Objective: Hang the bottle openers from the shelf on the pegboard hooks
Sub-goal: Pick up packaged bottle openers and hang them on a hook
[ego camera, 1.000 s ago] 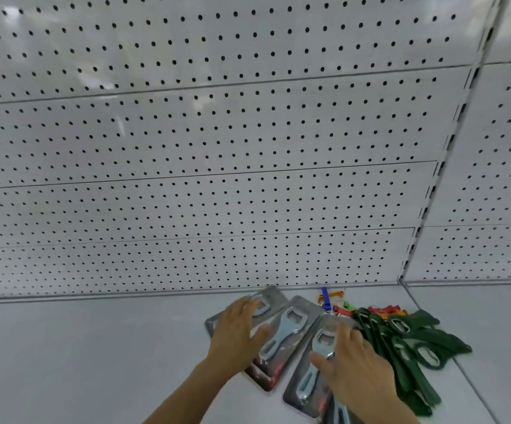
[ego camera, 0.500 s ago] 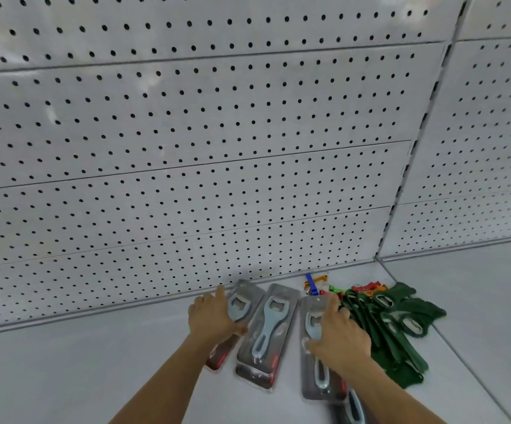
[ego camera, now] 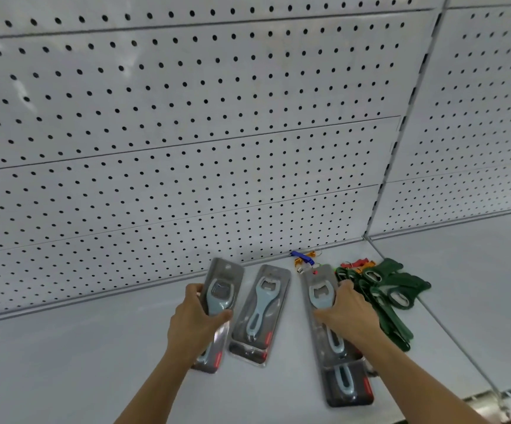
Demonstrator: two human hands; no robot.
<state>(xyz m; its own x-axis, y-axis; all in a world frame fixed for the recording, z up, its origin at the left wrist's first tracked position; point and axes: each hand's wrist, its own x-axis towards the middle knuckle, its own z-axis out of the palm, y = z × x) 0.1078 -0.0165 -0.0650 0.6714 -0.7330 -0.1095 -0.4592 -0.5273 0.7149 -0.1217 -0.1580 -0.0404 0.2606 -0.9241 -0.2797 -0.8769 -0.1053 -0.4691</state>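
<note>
Several blue bottle openers in grey blister packs lie on the white shelf [ego camera: 64,362] below the pegboard [ego camera: 187,133]. My left hand [ego camera: 194,319] grips the leftmost pack [ego camera: 222,289] across its middle, thumb on top. A second pack [ego camera: 262,310] lies free between my hands. My right hand [ego camera: 347,313] grips the right pack [ego camera: 320,289], which lies over another pack [ego camera: 347,384] nearer me. No hooks show on the pegboard.
A heap of dark green bottle openers [ego camera: 392,292] lies right of my right hand. Small blue, orange and red keyring openers [ego camera: 304,260] sit against the back wall. A slotted upright [ego camera: 401,139] divides the pegboard panels. The shelf's front edge [ego camera: 487,405] shows at lower right.
Both hands have closed round a pack each, and the packs now lie more upright and spread apart. The view has moved closer and tilted down.
</note>
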